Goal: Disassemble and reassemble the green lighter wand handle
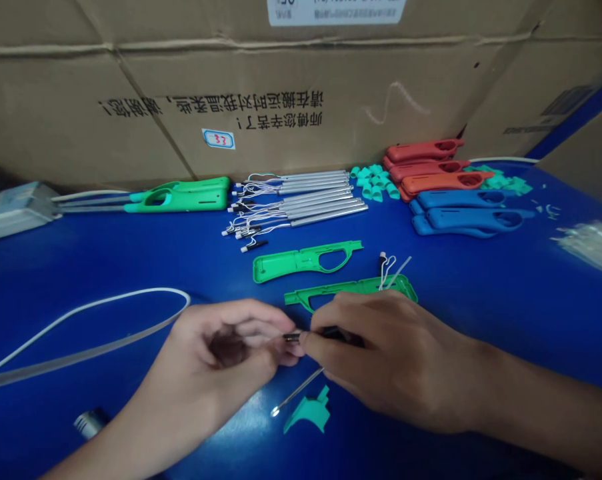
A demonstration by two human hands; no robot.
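My left hand (225,360) and my right hand (381,353) meet at the middle of the blue table (81,267). Both pinch a small dark metal part (293,337) between fingertips. A thin metal rod (297,393) slants down from under my right hand. A small green trigger piece (308,412) lies just below the hands. Behind my right hand lies a green lighter shell half (353,290) with a white wire (387,267) on it. Another green shell half (305,260) lies further back.
Further back lie an assembled green lighter (181,195), a bundle of metal tubes with wires (301,200), teal caps (375,181), red shells (431,167) and blue shells (465,212). A white cable loop (105,307) lies at the left. Cardboard boxes (281,87) wall off the back.
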